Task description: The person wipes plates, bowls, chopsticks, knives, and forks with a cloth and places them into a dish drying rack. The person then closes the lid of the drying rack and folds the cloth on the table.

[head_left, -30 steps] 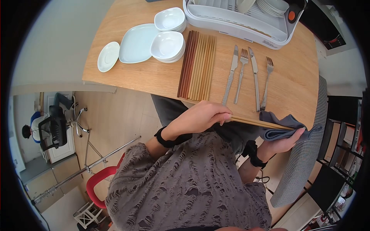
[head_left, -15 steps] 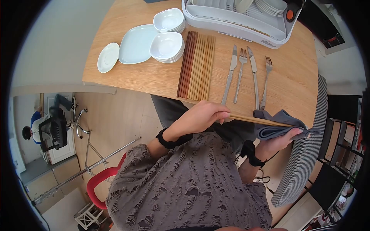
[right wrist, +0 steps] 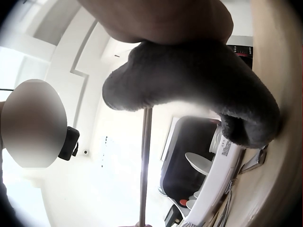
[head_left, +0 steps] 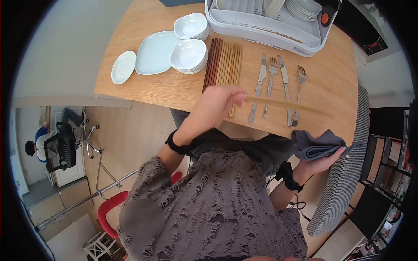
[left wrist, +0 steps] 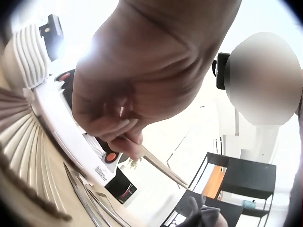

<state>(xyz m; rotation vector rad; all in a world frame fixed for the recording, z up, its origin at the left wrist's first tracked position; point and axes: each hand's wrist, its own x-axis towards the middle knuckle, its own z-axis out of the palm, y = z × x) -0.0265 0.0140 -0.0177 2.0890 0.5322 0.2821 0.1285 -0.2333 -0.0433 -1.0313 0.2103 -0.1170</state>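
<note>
My left hand point(head_left: 217, 104) pinches a pair of light wooden chopsticks point(head_left: 278, 103) by one end. In the head view they are blurred and stretch rightward across the handles of the cutlery, on the far side of the cloth. My right hand point(head_left: 321, 163) holds a folded dark grey cloth point(head_left: 320, 145) at the table's near right edge, thumb along its side. The right wrist view has the cloth point(right wrist: 189, 75) filling its upper part, with the chopsticks point(right wrist: 146, 165) lining up under it. A row of dark and light chopsticks point(head_left: 224, 65) lies by the left hand, which covers its near end.
Two knives point(head_left: 260, 82) and two forks point(head_left: 271, 78) lie right of the row. To its left are stacked white bowls point(head_left: 188, 54), a pale square plate point(head_left: 152, 52) and a small oval dish point(head_left: 123, 67). A white dish rack point(head_left: 265, 28) stands behind. Another person point(head_left: 41, 139) sits far left.
My left hand has lifted away from the near edge, carrying the chopsticks out of the cloth toward the row. My right hand stays at the right edge with the cloth.
</note>
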